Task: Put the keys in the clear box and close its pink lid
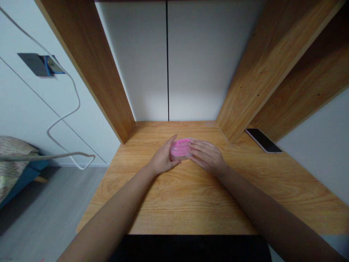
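I have both my hands at one round container [180, 148], which sits on the wooden desk [185, 203], near its back part and close to the middle. The container is pink on its top, with a brighter pink curved strip there, and its side looks pale and partly see-through.

My left grip [163, 157] is grasping the container from its left side: the fingers go along the far side, and the thumb is at the near side. My right grip [208, 156] is touching it from the right, with bent fingers lying over the right part of the top. Because these fingers hide that part, I cannot tell if this grip is clasping firmly or only resting. Both my forearms come over the near edge of the desk.

To the right, well apart from my hands, a phone [263, 140] with a dark screen lies flat on the desk, just beside the wooden boards. One wooden panel [89, 62] stands at the left and another wooden panel [261, 72] at the right; between them is a white back panel [201, 62] with a dark vertical line. Farther left, a pale cable [79, 100] hangs in bends before the white wall, and a patterned cloth [13, 147] is above the grey floor [68, 193].
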The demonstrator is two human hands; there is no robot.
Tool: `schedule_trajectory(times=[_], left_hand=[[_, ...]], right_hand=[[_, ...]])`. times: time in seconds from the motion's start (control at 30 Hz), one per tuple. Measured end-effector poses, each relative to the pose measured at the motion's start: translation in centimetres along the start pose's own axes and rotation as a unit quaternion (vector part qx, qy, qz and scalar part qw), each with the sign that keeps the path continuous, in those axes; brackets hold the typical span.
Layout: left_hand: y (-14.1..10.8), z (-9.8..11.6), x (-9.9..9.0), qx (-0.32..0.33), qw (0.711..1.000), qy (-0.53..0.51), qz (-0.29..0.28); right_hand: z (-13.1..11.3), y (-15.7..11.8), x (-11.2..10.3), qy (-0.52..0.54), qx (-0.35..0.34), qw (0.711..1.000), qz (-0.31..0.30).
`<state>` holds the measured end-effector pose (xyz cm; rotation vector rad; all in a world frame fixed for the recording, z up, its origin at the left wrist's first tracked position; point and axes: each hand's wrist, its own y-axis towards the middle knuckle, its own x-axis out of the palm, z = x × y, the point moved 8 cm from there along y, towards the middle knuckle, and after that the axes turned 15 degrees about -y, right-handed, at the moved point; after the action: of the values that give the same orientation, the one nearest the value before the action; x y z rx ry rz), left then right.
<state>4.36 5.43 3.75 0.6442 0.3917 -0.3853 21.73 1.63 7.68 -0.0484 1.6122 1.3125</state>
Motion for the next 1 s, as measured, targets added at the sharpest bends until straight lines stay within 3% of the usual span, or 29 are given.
schedule_trajectory(times=[0.17,0.27,0.53,0.63,0.8,1.0], left_hand=[[-0.1,-0.6,-0.1,-0.043,0.999,-0.011,0.002],[-0.1,-0.8,-0.1,-0.061,0.998,-0.026,0.003],[-0.1,-1.4,-0.1,-0.058,0.996,-0.069,0.013],[0.0,-1.5,0.1,-0.050,0.994,-0.093,0.011],[0.0,-1.6,0.4,-0.042,0.992,-0.123,0.006],[-0.3,-2.7,0.2,-0.074,0.993,-0.093,0.009]], right_hand=[[1.3,-0.4,-1.2,-0.056,0.104,0.990,0.074],[2.2,-1.0,-1.2,-0.065,0.156,0.982,0.089],[2.8,-1.2,-1.4,0.006,0.180,0.975,0.129],[2.5,-0.6,-1.1,0.025,0.176,0.979,0.097],[2.3,0.0,0.9,0.066,0.176,0.982,-0.013],[2.9,-0.8,3.3,0.102,0.184,0.971,-0.112]])
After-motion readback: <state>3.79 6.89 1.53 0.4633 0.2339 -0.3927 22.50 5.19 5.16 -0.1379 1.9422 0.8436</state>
